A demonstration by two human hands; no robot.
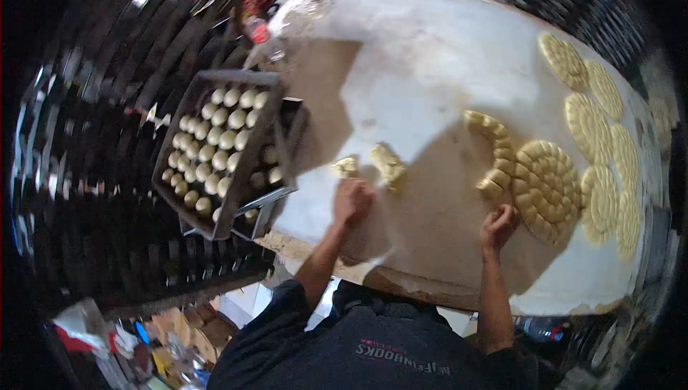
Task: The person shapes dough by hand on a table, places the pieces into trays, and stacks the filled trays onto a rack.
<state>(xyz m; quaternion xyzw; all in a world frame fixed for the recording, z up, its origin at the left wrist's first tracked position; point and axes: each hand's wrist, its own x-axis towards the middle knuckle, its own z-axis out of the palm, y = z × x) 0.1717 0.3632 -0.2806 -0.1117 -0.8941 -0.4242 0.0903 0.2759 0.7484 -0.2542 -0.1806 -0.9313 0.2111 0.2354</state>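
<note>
On the white work table, my left hand [353, 201] has its fingers curled at the lower end of a small yellowish dough piece [345, 167]; whether it grips the piece is unclear. A longer dough piece [389, 167] lies just to its right. My right hand [500, 227] is closed, its fingers bent together, below a curved row of dough pieces [502, 148]. What it holds, if anything, is hidden. Beside that hand on the right sits a round cluster of flattened dough pieces [547, 188], packed against each other.
A tray [192, 219] of pale dough balls [207, 153] stands at the table's left, above another tray [269, 196]. Several flat dough clusters [590, 128] line the right side. Dark stacked racks [86, 175] stand far left. A red item [258, 21] lies near the upper left edge.
</note>
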